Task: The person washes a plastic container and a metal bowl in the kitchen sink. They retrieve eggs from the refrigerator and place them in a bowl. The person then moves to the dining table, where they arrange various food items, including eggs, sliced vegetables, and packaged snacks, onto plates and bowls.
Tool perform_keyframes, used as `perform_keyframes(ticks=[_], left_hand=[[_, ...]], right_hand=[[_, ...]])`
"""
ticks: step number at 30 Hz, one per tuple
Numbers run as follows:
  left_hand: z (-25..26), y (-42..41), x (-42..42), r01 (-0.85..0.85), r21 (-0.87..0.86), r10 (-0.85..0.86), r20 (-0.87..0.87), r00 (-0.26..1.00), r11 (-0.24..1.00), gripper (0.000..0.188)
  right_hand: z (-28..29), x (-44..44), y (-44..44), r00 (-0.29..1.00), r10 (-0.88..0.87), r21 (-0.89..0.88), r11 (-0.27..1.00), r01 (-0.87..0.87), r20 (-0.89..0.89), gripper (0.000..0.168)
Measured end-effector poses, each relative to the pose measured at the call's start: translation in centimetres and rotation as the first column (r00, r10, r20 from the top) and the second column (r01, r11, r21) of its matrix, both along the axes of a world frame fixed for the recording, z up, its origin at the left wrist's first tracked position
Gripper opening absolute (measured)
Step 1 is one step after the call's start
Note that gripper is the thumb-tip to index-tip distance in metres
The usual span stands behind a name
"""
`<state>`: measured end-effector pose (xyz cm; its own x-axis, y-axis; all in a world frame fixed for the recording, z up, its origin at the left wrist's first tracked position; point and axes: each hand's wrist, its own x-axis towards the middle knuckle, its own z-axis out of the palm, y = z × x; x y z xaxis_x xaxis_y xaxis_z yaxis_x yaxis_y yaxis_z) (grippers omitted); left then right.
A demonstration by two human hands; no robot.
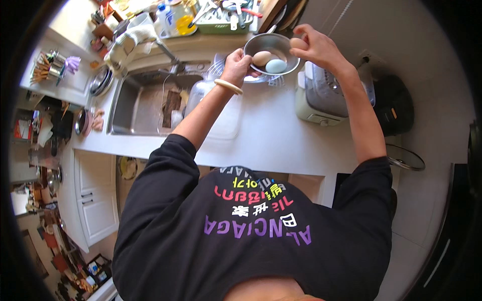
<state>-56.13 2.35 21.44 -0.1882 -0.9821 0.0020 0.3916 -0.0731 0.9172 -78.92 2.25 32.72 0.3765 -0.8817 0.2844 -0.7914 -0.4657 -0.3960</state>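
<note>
My left hand (239,67) grips the rim of a round stainless steel bowl (269,39) on its left side, above the back of the white counter. In the bowl lie a brown egg (262,58) and a pale blue egg (276,66). Over the bowl's right rim, my right hand (318,47) holds another brown egg (299,44) between thumb and fingers. A pale bangle (228,86) is around my left wrist. Behind and below the bowl, a clear rack or dish shows in part; my left hand and the bowl hide the rest.
A stainless sink (139,98) with a faucet (169,52) lies to the left, a translucent plastic container (226,116) beside it. On the right stand a pale green appliance (320,101) and a black appliance (393,105). A green basket of utensils (222,27) sits behind.
</note>
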Motion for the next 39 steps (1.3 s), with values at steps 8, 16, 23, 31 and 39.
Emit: perform_keyframes(ticks=[8,16,23,31,39], left_hand=[[-1.2,2.7,13.4,-0.182,-0.005,0.182,0.069,0.981,0.983,0.007],[-1.7,7.5,31.2,-0.295,-0.091,0.309,0.251,0.917,0.951,0.014],[-4.1,11.3,42.0,-0.397,-0.032,0.392,0.249,0.886,0.917,0.009],[-5.0,13.9,46.0,-0.532,-0.059,0.53,0.227,0.817,0.845,0.011],[-4.4,15.4,42.9,-0.611,-0.048,0.607,0.196,0.77,0.79,0.011]], right_hand=[[-5.4,11.9,0.5,0.915,-0.029,-0.094,0.993,0.072,0.403,0.014],[-23.7,24.0,5.5,0.99,0.013,-0.071,0.997,-0.023,-0.137,0.018],[-14.4,26.6,4.9,0.968,-0.034,-0.09,0.996,0.011,-0.25,0.01],[8.5,9.4,1.4,0.977,-0.072,-0.401,0.916,-0.015,-0.201,0.011],[5.0,-13.8,0.1,0.838,-0.507,-0.432,0.814,0.389,-0.201,0.011]])
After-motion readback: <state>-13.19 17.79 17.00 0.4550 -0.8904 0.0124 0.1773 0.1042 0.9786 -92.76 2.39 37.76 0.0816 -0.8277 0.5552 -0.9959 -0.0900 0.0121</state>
